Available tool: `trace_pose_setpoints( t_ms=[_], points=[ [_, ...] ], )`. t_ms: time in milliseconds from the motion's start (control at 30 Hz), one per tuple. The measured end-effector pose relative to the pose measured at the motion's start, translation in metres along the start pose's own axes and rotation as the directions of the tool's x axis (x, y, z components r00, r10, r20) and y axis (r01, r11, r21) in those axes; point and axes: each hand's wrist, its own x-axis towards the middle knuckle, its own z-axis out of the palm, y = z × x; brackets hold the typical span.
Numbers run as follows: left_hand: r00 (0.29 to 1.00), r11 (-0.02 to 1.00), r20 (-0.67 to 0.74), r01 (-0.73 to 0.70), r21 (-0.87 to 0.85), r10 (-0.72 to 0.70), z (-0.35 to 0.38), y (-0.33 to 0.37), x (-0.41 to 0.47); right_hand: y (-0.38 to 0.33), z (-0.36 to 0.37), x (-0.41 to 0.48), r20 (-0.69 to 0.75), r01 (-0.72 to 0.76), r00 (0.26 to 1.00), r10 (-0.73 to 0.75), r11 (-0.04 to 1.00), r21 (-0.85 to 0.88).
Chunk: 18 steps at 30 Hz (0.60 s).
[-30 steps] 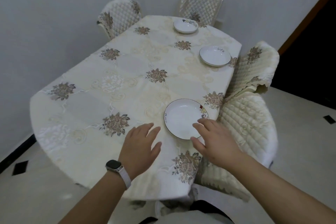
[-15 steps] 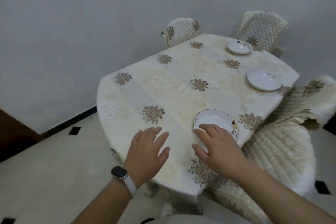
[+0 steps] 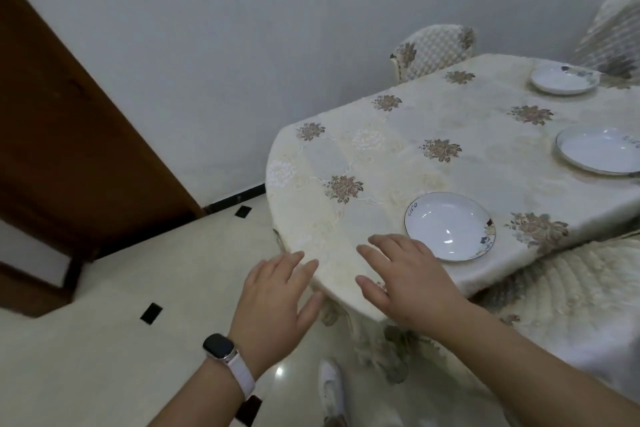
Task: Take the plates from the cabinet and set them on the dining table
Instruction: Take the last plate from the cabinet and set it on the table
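- Hovering at the near end of the table (image 3: 381,163), the left hand (image 3: 277,291) and right hand (image 3: 412,284) are both spread flat with straight fingers and hold nothing. A watch (image 3: 220,347) sits on the left wrist.
- The left hand is over the table's edge. The right hand's fingertips overlap the rim of the near plate (image 3: 450,225), and I cannot tell whether they touch it.
- A white shoe (image 3: 330,388) shows below on the glossy floor (image 3: 104,322), close to the hanging cloth (image 3: 394,347).
- The near plate lies flat, not far in from the rounded edge. The middle plate (image 3: 599,149) and far plate (image 3: 562,80) lie further along the right side, well apart from each other.
- What worries me is that a careless sweep of the right hand could nudge the near plate towards the edge. A foot or knee catching the cloth could drag all three plates. The polished floor also looks slippery for carrying crockery.
- A quilted chair (image 3: 561,288) is tucked against the table just beside the near plate and blocks that side. Two more chairs (image 3: 433,48) stand at the far end.
- A brown panel (image 3: 69,132) rises at the left across the floor. I cannot tell whether it is a door or the cabinet.
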Motion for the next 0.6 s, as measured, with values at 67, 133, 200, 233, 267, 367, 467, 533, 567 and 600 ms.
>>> trace_pose_setpoints(
  t_ms=[67, 133, 200, 233, 267, 367, 467, 533, 567, 600],
  points=[
    [0.999, 0.999, -0.019, 0.033, 0.039, -0.032, -0.011, 0.003, -0.018, -0.014, 0.002, -0.003, 0.018, 0.044, 0.999, -0.045, 0.999, 0.032],
    [0.996, 0.995, -0.044, 0.086, 0.06, -0.083, -0.022, 0.0, -0.037, -0.031, 0.001, -0.003, 0.039, 0.102, 0.994, -0.104, 0.993, 0.061],
    [0.987, 0.985, -0.063, 0.152, 0.077, -0.147, -0.031, -0.007, -0.057, -0.049, 0.0, 0.001, 0.06, 0.171, 0.982, -0.177, 0.981, 0.091],
    [0.981, 0.978, -0.076, 0.187, 0.089, -0.181, -0.034, -0.011, -0.068, -0.059, 0.0, 0.002, 0.066, 0.211, 0.974, -0.219, 0.972, 0.107],
    [0.973, 0.97, -0.088, 0.222, 0.099, -0.214, -0.038, -0.015, -0.081, -0.069, 0.0, 0.004, 0.066, 0.251, 0.963, -0.26, 0.961, 0.12],
    [0.944, 0.94, -0.125, 0.319, 0.119, -0.304, -0.051, -0.026, -0.123, -0.103, 0.004, 0.009, 0.076, 0.358, 0.925, -0.372, 0.921, 0.157],
    [0.903, 0.896, -0.149, 0.422, 0.14, -0.402, -0.061, -0.038, -0.167, -0.141, 0.009, 0.011, 0.076, 0.44, 0.883, -0.462, 0.875, 0.202],
    [0.863, 0.853, -0.155, 0.502, 0.143, -0.482, -0.066, -0.045, -0.207, -0.176, 0.018, 0.007, 0.07, 0.512, 0.841, -0.536, 0.831, 0.219],
    [0.852, 0.842, -0.159, 0.52, 0.14, -0.499, -0.067, -0.045, -0.22, -0.187, 0.02, 0.003, 0.073, 0.524, 0.832, -0.55, 0.822, 0.221],
    [0.83, 0.82, -0.165, 0.555, 0.141, -0.533, -0.07, -0.046, -0.242, -0.206, 0.023, -0.002, 0.068, 0.551, 0.813, -0.579, 0.801, 0.232]
  ],
)
